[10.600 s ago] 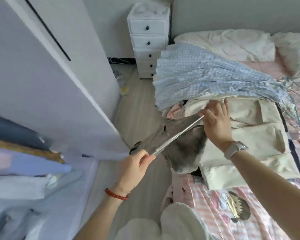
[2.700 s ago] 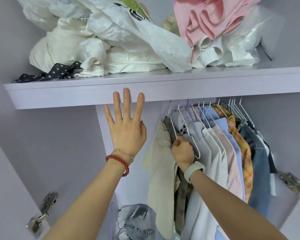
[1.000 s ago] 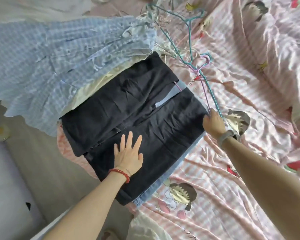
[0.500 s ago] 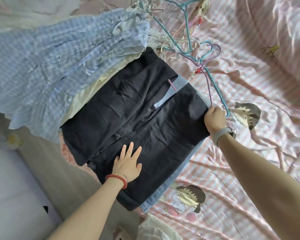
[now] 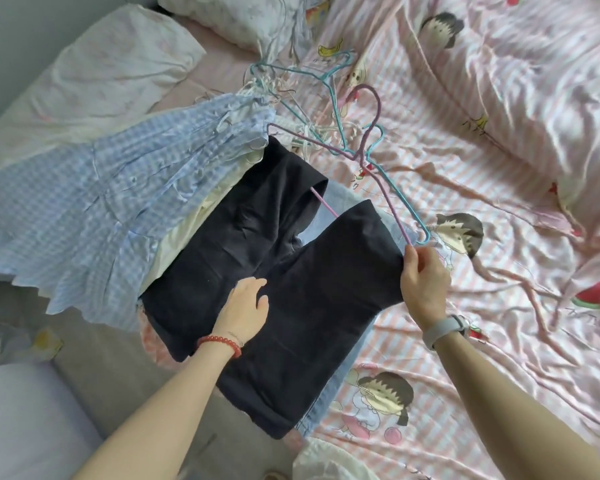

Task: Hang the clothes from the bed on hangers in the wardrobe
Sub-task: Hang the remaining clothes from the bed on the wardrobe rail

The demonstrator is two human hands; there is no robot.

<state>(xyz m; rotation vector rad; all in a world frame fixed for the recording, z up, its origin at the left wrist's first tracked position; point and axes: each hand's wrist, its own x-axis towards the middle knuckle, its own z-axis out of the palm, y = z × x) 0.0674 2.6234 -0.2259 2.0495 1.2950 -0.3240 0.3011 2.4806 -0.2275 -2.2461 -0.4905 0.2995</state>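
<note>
the purple hanger (image 5: 367, 147) has come up off the tangled hanger pile (image 5: 312, 95) since half a second ago, its bar now threaded under the folded black trousers (image 5: 284, 271) on the bed (image 5: 499, 306). the right hand (image 5: 423, 282) pinches the hanger's near end with closed fingers; the left hand (image 5: 246, 310) rests flat on the trousers, fingers straight. the blue checked dress (image 5: 94, 216) lies beside them. the trousers look nearly ready to lift to the wardrobe.

You've got matt black cloth shorts (image 5: 291, 271), thin coated wire hangers (image 5: 371, 157), crinkled blue gingham cloth (image 5: 118, 209), and a sheeny striped sheet (image 5: 499, 168).
</note>
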